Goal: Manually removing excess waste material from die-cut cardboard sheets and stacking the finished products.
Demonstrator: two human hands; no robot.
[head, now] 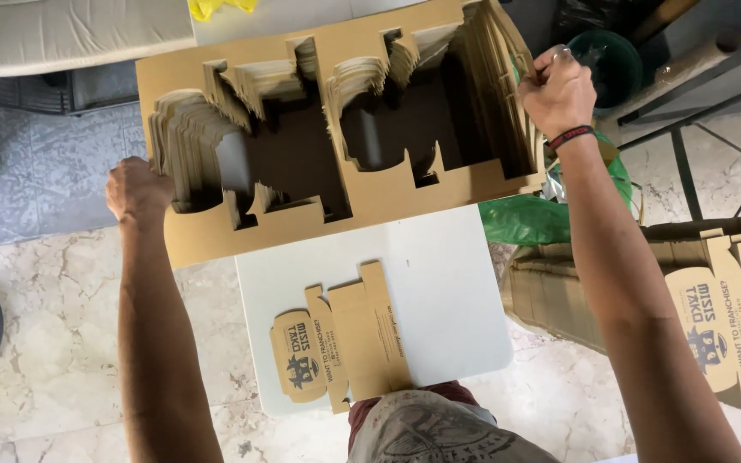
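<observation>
Both fists, left hand (137, 190); right hand (557, 91), grip cardboard stack (336, 120).

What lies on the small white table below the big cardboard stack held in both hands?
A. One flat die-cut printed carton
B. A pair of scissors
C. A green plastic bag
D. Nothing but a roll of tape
A: a single flat printed carton blank lies on the white table, below the cardboard stack gripped by the left hand and right hand.

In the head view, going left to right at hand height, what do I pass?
Left hand gripping the stack's left edge → stack of die-cut cardboard sheets → right hand on its right edge → dark green bowl.
</observation>
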